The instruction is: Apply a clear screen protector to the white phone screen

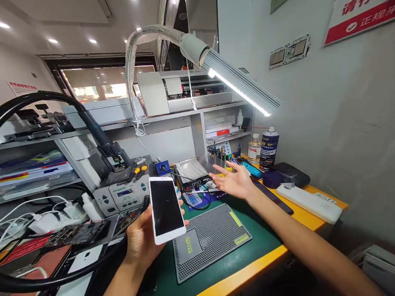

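A white smartphone [168,209] with a dark screen is gripped in my left hand [140,233], thumb on one side and fingertips on the other. It is held up, screen facing me, over the left edge of a grey perforated work mat [214,239]. My right hand [234,181] reaches out with fingers spread and the palm turned partly up. It looks to be holding nothing. Around it are a cyan tool [251,169] and a dark phone [273,198] lying near its wrist. Between the hands, farther back, sits a silver-topped box [192,171].
A soldering station [122,195] stands left, with a thick black hose [59,280] arching across the lower left. Phone parts and a white back cover [78,275] lie there. A lamp [240,83] hangs overhead. A blue spray can [268,149] and white case [309,202] are right.
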Tool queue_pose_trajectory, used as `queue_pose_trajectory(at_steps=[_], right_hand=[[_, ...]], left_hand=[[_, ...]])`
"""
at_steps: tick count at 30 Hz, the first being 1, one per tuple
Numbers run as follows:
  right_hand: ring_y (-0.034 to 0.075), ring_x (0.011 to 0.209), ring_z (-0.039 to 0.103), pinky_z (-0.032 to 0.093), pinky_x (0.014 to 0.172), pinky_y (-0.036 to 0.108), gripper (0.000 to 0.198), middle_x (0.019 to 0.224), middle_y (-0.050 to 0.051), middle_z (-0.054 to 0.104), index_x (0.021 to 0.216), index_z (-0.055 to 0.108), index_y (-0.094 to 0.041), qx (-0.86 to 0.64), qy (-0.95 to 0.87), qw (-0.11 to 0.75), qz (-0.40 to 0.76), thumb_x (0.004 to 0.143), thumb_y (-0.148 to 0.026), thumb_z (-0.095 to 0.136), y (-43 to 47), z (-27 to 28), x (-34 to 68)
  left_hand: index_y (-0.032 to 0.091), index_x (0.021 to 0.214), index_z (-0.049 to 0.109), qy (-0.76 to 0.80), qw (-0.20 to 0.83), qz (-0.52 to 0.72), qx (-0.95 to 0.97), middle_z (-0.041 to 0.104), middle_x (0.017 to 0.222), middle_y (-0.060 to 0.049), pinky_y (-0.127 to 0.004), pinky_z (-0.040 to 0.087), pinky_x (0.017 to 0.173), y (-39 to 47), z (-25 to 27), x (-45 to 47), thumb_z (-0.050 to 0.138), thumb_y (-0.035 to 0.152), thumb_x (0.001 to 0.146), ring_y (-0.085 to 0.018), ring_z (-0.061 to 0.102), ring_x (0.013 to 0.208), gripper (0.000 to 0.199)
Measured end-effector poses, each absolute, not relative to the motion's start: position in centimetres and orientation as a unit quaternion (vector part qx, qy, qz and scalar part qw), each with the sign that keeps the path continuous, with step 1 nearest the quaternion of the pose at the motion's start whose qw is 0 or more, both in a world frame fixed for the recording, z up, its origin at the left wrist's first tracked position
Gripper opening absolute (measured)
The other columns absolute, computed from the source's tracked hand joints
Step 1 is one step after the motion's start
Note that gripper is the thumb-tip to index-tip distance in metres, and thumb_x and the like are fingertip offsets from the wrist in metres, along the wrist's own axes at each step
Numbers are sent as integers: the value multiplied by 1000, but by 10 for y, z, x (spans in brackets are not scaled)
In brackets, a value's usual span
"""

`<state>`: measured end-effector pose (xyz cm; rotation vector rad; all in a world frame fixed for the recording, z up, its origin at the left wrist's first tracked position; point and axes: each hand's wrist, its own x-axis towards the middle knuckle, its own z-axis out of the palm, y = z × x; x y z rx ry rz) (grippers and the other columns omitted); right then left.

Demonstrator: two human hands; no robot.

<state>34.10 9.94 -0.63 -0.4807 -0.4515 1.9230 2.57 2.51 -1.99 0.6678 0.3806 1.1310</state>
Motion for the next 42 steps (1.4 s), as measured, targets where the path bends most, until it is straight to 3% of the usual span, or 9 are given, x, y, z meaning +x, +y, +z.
queue_pose_trajectory(at_steps=[7,17,21,25,30,36,39,41,42], right_hand=[[27,90,65,57,62,35,53,127,25,52,136,48,-16,-249,-158,500,814,89,-40,55,117,-9,332],[29,96,67,57,56,34,46,124,25,53,132,47,-13,-302,-151,498,798,95,-39,42,162,-2,290],[31,99,67,59,57,37,50,118,28,56,136,39,-5,-340,-165,509,773,97,-34,33,168,1,276],[31,98,69,61,63,38,53,115,29,58,135,38,1,-380,-198,505,749,94,-32,40,157,5,270],[29,84,72,60,57,38,45,104,25,64,128,44,-2,-440,-254,498,703,91,-27,48,142,9,273],[11,60,63,43,44,17,25,84,4,67,116,55,-17,-453,-363,605,545,94,-28,54,115,23,283],[12,71,67,46,50,17,36,93,4,70,115,62,-20,-421,-448,588,525,83,-33,73,88,29,281],[20,80,70,53,59,25,60,100,8,72,121,65,-18,-407,-515,521,546,67,-29,88,71,27,275],[21,88,70,55,69,28,72,109,9,71,132,60,-21,-399,-596,444,537,67,-32,89,64,25,272]], left_hand=[[16,146,48,169,784,520,295,66,125,-24,-67,47,96,26,-21,24,51,34,95,-40,67,109,54],[13,131,64,152,780,519,315,65,129,-24,-65,47,98,25,-20,21,51,31,97,-39,66,110,41],[12,128,65,147,776,520,324,65,128,-24,-63,49,96,24,-20,21,51,33,96,-38,67,106,41],[13,130,63,150,775,520,326,67,124,-23,-62,51,94,23,-19,23,53,33,95,-37,68,103,42],[13,134,59,162,773,519,325,68,121,-23,-65,49,94,22,-15,26,55,32,94,-36,69,100,45],[14,126,65,153,781,507,332,69,122,-20,-61,50,97,22,-16,29,62,34,89,-37,67,106,43],[15,121,69,162,760,510,369,70,121,-15,-52,52,99,24,-19,32,67,29,86,-35,65,113,37],[16,113,72,179,723,522,415,71,120,-13,-45,52,100,26,-22,35,69,23,86,-32,64,115,29],[16,110,73,191,704,527,436,71,120,-11,-42,52,99,26,-23,36,71,20,85,-31,64,114,26]])
